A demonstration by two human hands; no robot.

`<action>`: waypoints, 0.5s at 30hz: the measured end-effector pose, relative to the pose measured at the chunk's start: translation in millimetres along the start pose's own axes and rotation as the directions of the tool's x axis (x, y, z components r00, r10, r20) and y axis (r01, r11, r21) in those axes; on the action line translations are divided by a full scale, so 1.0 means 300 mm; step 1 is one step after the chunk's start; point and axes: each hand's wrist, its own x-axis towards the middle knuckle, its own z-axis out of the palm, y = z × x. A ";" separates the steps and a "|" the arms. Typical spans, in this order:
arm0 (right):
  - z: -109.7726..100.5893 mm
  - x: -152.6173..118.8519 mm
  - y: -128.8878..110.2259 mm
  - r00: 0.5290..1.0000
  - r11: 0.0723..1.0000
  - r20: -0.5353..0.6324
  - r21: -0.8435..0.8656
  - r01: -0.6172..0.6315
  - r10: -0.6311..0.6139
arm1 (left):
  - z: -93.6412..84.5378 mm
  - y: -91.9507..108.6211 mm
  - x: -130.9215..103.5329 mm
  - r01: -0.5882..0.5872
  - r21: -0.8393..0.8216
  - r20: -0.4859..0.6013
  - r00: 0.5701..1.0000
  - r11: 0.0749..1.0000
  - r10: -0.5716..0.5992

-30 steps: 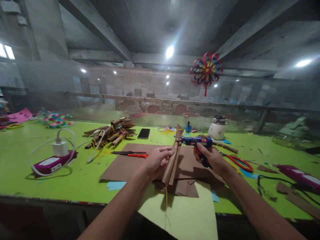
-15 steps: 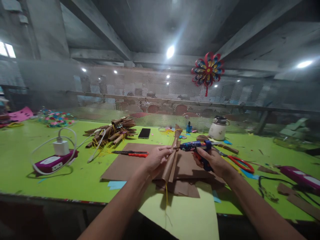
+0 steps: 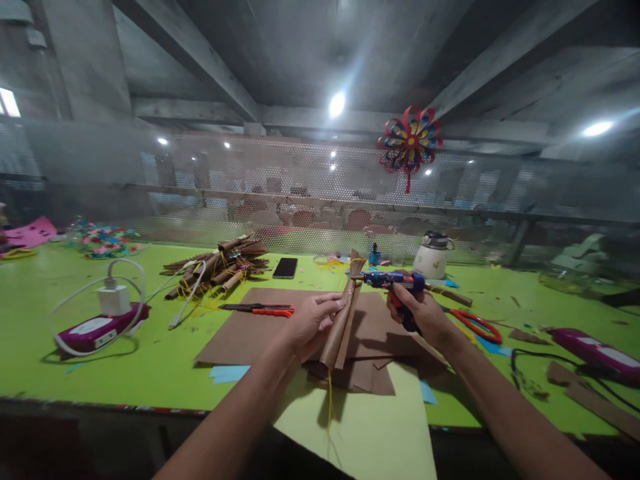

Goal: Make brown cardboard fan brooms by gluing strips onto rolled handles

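A brown paper roll point(image 3: 338, 333), tilted away from me, is pinched in my left hand point(image 3: 316, 325). Yellow string hangs from its near end, and a shiny streak runs along its seam. My right hand point(image 3: 417, 310) grips a dark blue glue gun point(image 3: 390, 280), whose nozzle points left at the upper part of the roll. Whether the nozzle touches the paper I cannot tell. Beneath both hands lie brown paper sheets point(image 3: 240, 340) on the green table point(image 3: 165, 367). A utility knife point(image 3: 260, 309) with a red-orange handle rests on the sheets, left of my left hand.
Rolled brown paper pieces point(image 3: 220, 267) with yellow string are heaped at the back left, beside a phone point(image 3: 285, 268). Purple power strips point(image 3: 103, 328) with cords lie at both sides. Red-handled scissors point(image 3: 477, 325) and a white jug point(image 3: 431, 257) are on the right.
The glue gun's nozzle has moved up along the roll toward its far end. My left hand keeps its hold. The whole view has shifted slightly.
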 end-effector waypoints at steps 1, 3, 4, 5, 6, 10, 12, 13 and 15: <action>-0.001 0.001 0.002 1.000 1.000 -0.011 0.006 -0.004 0.004 | 0.000 -0.001 0.000 0.000 0.000 0.007 1.000 1.000 0.000; -0.003 0.002 0.006 1.000 1.000 -0.028 0.011 -0.010 0.011 | 0.000 -0.003 0.000 -0.006 -0.006 0.016 1.000 1.000 0.006; -0.004 0.001 0.008 0.999 1.000 -0.033 0.011 -0.013 0.013 | 0.000 -0.003 0.000 -0.010 -0.010 0.019 1.000 1.000 0.011; -0.004 -0.001 0.010 0.999 1.000 -0.032 0.012 -0.019 0.019 | 0.001 -0.003 0.000 -0.015 -0.013 0.022 1.000 1.000 0.016; -0.003 -0.003 0.011 0.999 0.999 -0.026 0.018 -0.027 0.027 | 0.000 -0.003 0.001 -0.020 -0.015 0.022 1.000 1.000 0.020; 0.007 -0.018 0.006 0.997 0.998 0.049 0.029 -0.059 0.058 | -0.002 0.001 0.001 -0.026 -0.005 -0.001 1.000 1.000 0.026; 0.012 -0.025 -0.002 0.993 0.998 0.096 -0.003 -0.066 0.066 | -0.001 0.005 0.000 -0.019 0.003 -0.018 1.000 1.000 0.019; 0.013 -0.028 -0.006 0.991 0.998 0.113 -0.019 -0.065 0.067 | 0.000 0.006 0.000 -0.017 0.009 -0.029 0.999 1.000 0.017; 0.014 -0.030 -0.012 0.990 0.998 0.125 -0.030 -0.057 0.060 | 0.003 0.007 0.001 -0.025 0.028 -0.058 0.998 0.999 0.026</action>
